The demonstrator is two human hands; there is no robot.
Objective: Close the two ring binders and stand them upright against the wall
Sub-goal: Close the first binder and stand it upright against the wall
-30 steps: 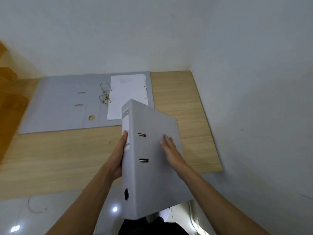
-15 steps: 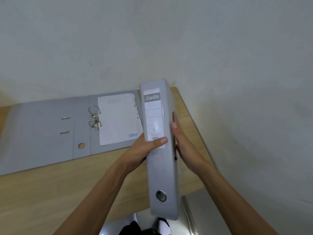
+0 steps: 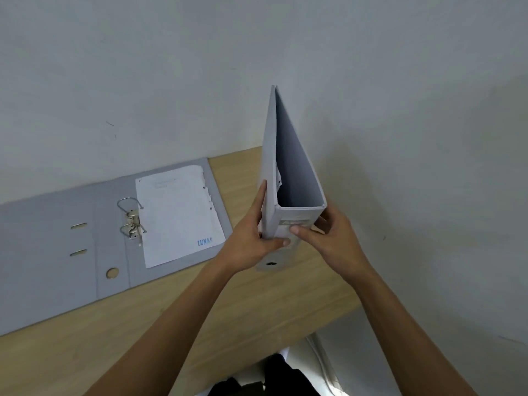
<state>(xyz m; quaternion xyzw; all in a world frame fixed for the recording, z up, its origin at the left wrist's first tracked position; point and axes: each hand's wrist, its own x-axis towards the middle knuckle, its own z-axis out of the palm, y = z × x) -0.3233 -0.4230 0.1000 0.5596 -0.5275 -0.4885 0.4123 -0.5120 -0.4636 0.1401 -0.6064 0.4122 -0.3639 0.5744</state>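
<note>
A closed grey ring binder stands upright at the right end of the wooden desk, spine towards me, its top gaping slightly. Its far edge reaches to the wall; whether it touches I cannot tell. My left hand grips its left cover and spine. My right hand holds the right side, thumb on the spine label. A second grey binder lies open flat on the left, with its rings open and a white sheet on its right half.
White walls meet in a corner just behind the upright binder. The desk's right edge ends close to the right wall. Below the near desk edge I see pale floor and dark clothing.
Both hands have raised the closed binder from a tilted hold over the desk's near edge, turned it spine-up, then stood it on end near the corner.
</note>
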